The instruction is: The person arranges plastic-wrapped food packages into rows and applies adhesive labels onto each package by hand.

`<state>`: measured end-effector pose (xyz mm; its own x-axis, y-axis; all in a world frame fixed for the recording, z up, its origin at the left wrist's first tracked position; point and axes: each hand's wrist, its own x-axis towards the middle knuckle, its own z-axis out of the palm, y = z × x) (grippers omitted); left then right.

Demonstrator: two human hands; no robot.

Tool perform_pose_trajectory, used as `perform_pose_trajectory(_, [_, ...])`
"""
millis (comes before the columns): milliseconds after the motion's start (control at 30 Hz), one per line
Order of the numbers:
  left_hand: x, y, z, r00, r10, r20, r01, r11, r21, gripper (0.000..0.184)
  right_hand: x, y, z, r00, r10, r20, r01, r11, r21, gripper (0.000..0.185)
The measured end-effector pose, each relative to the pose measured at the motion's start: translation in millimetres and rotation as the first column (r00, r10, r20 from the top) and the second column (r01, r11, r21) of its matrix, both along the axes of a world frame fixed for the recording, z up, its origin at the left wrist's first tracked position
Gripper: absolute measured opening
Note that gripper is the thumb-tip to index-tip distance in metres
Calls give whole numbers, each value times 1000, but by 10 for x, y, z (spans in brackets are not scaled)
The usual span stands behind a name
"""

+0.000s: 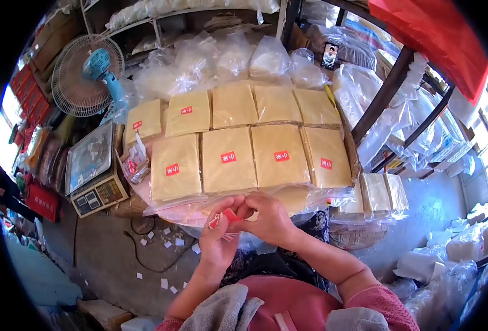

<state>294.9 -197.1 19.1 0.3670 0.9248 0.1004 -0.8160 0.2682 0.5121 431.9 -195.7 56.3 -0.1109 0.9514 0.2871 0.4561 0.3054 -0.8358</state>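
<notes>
My left hand point(217, 243) is closed around a small bunch of red and white label stickers point(215, 222), with white edges sticking out below. My right hand point(270, 222) pinches a red sticker point(232, 214) at the top of that bunch, its fingertips close to my left fingers. Just beyond my hands, flat tan packages in clear bags lie in two rows. In the front row, a package point(230, 175) bears a red sticker point(228, 157) with white characters, as do the others there. At the back left, another package point(180, 122) has one too; several to its right are plain.
Loose stickers point(136, 160) lie in a pile at the table's left side. A fan point(89, 74) and a boxed scale point(92, 160) stand further left. Clear plastic bags point(222, 58) line the back, near a phone point(329, 55). White paper scraps point(164, 283) and a cable point(139, 259) are on the floor.
</notes>
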Motion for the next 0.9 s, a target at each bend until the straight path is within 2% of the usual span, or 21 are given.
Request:
perform_pose_trajectory(200, [3,-10,12,993,39,-110,-41,999,-17,36,-11,7,-30,921,-4,-391,-106,960,-259,18])
perform_pose_trajectory(300, [27,-12,52,990,64,-128,-66,998,-9,37,19,7,-2,940,-17,-340,-83,957,-277,15])
perform_pose_trajectory(467, [36,37,74,992,81,-97,-88,994,-69,37,60,21,-65,927,-71,-368,8,985,-170,15])
perform_pose_trajectory(500, [55,30,118,985,121,-123,-135,985,-111,36,62,23,-87,921,-94,-379,29,985,-172,15])
perform_pose_trajectory(533, [32,40,123,975,127,-181,-148,983,-107,35,63,27,-91,857,-134,-498,0,966,-258,19])
perform_pose_trajectory(600, [-5,51,120,949,123,-289,-157,983,-95,33,102,27,28,819,-98,-566,-54,968,-246,23])
perform_pose_trajectory(633, [12,38,206,933,130,-337,-162,985,-68,27,123,37,26,812,-86,-578,-76,965,-251,23])
perform_pose_trajectory(733, [-52,33,165,859,59,-509,-39,998,51,23,163,47,25,795,-58,-604,-123,959,-254,23])
perform_pose_trajectory(900, [-64,30,239,778,89,-622,-23,993,112,18,178,56,8,782,-50,-621,-146,954,-262,23])
